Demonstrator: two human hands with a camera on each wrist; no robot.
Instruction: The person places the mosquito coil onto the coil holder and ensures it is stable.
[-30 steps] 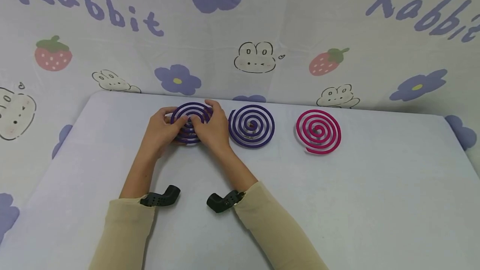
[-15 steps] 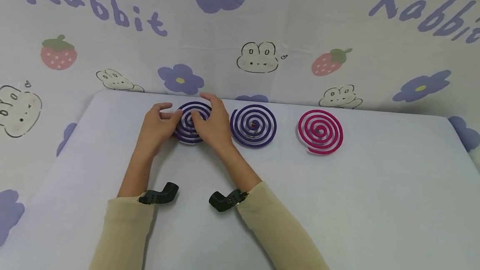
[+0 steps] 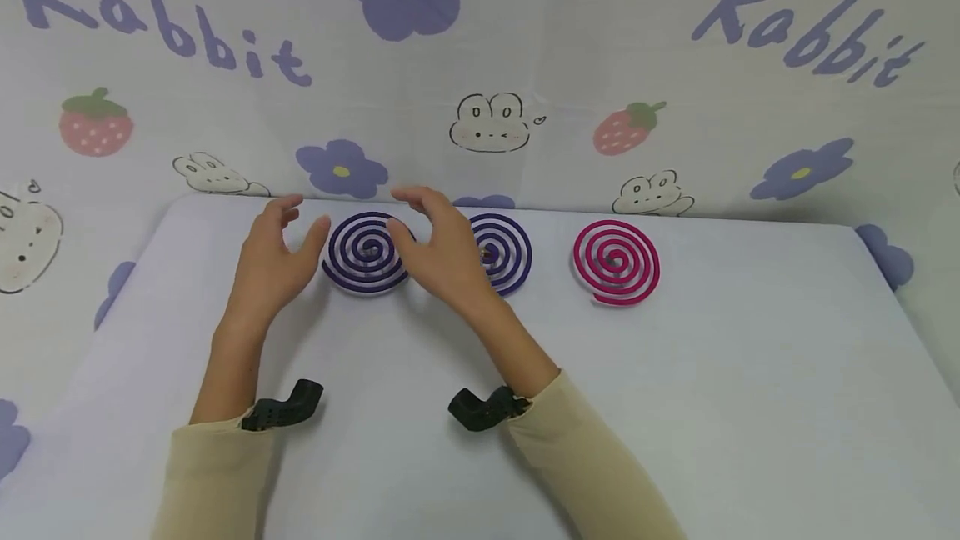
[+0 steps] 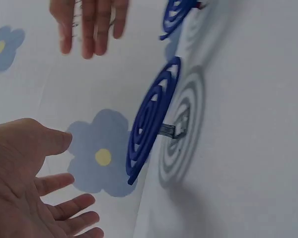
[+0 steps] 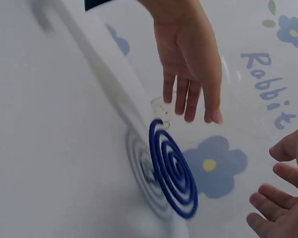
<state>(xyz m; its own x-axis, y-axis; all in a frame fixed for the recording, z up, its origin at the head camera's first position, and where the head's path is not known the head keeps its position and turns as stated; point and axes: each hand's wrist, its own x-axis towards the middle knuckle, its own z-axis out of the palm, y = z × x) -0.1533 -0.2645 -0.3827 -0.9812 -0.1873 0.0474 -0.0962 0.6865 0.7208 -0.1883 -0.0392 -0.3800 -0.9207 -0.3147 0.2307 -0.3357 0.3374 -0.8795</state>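
At the table's far left, a dark blue mosquito coil (image 3: 371,248) sits raised on a small metal stand (image 4: 167,130), its spiral shadow cast beneath. My left hand (image 3: 273,265) hovers to its left, fingers loosely spread, thumb apart from the outer ring. On the other side, my right hand (image 3: 446,261) is over the coil's right edge, overlapping it in the head view; the right wrist view shows its fingers apart from the coil (image 5: 176,168). A second dark blue coil (image 3: 489,253) is partly hidden behind the right hand. Neither hand holds anything.
A pink mosquito coil (image 3: 616,257) stands further right in the same row. Behind the white table (image 3: 712,407) hangs a cloth (image 3: 555,40) printed with rabbits, flowers and strawberries. Each wrist wears a black camera mount (image 3: 288,408).
Both hands have let go of the left coil and moved apart, the left hand to the left and the right hand to the right. The coil stays on its stand. The head view has shifted slightly.
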